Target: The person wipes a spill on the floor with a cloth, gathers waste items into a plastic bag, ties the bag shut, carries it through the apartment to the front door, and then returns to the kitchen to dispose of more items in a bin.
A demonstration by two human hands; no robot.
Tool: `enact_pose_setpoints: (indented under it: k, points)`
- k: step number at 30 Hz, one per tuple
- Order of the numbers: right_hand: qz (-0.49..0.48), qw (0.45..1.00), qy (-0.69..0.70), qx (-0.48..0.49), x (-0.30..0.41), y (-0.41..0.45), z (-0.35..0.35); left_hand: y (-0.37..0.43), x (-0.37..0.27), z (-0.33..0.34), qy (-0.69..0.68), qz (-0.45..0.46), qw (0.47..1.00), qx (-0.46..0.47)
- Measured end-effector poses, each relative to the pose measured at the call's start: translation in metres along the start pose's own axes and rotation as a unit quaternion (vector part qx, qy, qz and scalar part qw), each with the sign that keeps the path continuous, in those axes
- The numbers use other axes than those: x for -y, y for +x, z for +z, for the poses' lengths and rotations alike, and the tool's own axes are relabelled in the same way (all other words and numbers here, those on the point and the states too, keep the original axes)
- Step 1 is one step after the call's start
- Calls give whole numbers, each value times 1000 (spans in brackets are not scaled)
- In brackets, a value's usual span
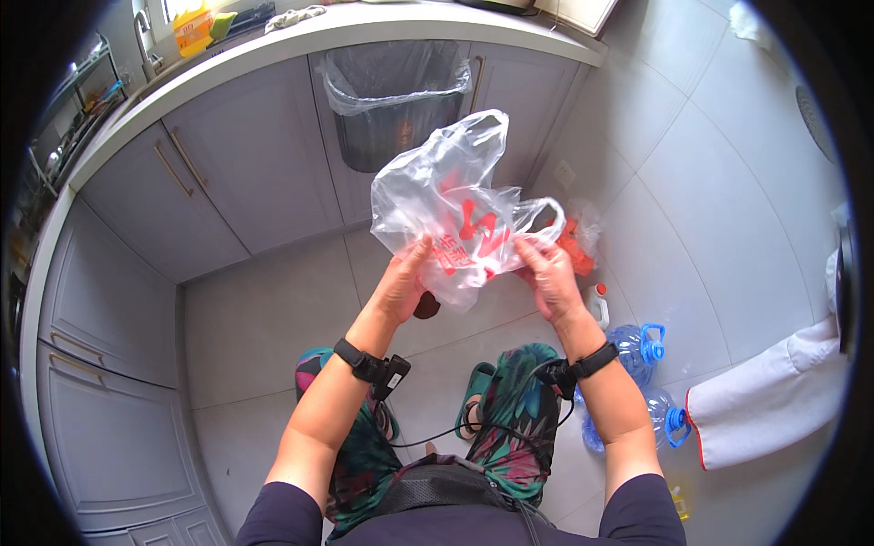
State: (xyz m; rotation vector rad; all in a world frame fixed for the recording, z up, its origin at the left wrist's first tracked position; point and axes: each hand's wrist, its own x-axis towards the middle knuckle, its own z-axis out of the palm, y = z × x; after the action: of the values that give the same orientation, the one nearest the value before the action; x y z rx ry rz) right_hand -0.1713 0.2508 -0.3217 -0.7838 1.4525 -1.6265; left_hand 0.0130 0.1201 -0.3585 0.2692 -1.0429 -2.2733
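Observation:
A clear plastic carrier bag [471,211] with red print is stretched between my two hands, above the floor. My left hand [404,281] grips its lower left edge, thumb on top. My right hand [548,273] pinches the right side near one loop handle. The other handle stands up at the top of the bag, in front of the cabinet. A small dark round thing [427,306] shows just below my left hand; what it is, I cannot tell. Both wrists wear black straps with small devices and a cable.
A lined trash bin [399,130] hangs on the cabinet front under the counter [382,31]. By the right wall are an orange bag [579,252], a white jug with a red cap [598,306] and blue water bottles [631,348]. A white cloth [765,396] hangs at right.

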Motion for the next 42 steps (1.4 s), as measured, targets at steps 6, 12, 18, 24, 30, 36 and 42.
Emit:
enact_pose_setpoints:
  k: [6, 12, 18, 24, 30, 36, 42]
  points:
    - [-55, 995, -24, -85, 2, 41, -32, 27, 3, -33, 6, -33, 998, -50]
    - [-10, 998, 7, -60, -12, 61, -31, 44, 19, -37, -57, -54, 993, -93]
    - [201, 967, -69, 143, -29, 68, 39, 52, 51, -39, 190, -124, 962, -155]
    - [94, 975, -195, 57, -79, 133, -4, 49, 78, -41, 409, -11, 912, -28]
    - [-278, 719, -584, -255, -30, 200, -149, 44, 56, -44, 433, -66, 899, -23]
    - [-411, 453, -789, -58, -115, 216, -183, 35, 54, -51, 438, -128, 889, -35]
    - [-235, 490, -804, -241, -150, 209, -265, 42, 53, -43, 427, -172, 887, -42]
